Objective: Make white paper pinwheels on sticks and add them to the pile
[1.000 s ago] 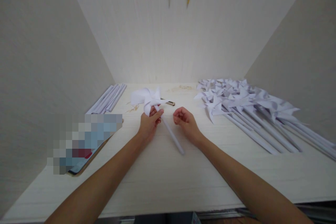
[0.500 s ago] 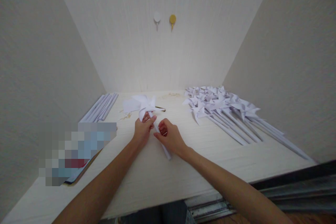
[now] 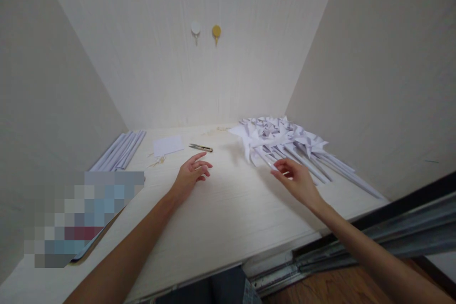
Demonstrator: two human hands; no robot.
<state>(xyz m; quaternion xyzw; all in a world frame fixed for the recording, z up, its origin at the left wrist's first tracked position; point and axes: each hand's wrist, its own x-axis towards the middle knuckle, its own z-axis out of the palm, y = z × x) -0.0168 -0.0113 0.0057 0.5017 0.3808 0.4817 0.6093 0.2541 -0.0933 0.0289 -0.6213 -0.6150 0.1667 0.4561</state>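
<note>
My right hand [image 3: 297, 179] grips the lower end of a white paper pinwheel's stick [image 3: 265, 159]. The pinwheel's folded head [image 3: 249, 137] lies at the left edge of a pile of several like pinwheels [image 3: 306, 145] on the right of the pale table [image 3: 228, 218]. My left hand [image 3: 190, 172] rests on the table's middle with its fingers spread and nothing in it. It is nearest to small metal snips [image 3: 201, 147] and a square white paper sheet [image 3: 168, 145].
A bundle of rolled white paper sticks [image 3: 119, 152] lies along the left wall. A blurred flat object [image 3: 81, 218] sits at the front left. Two hooks, white [image 3: 195, 28] and yellow [image 3: 215, 31], hang on the back wall. Walls close in left, back and right.
My right hand took the pinwheel from my left hand and carried it right onto the pile's edge. My left hand let go and opened. The view turned rightward.
</note>
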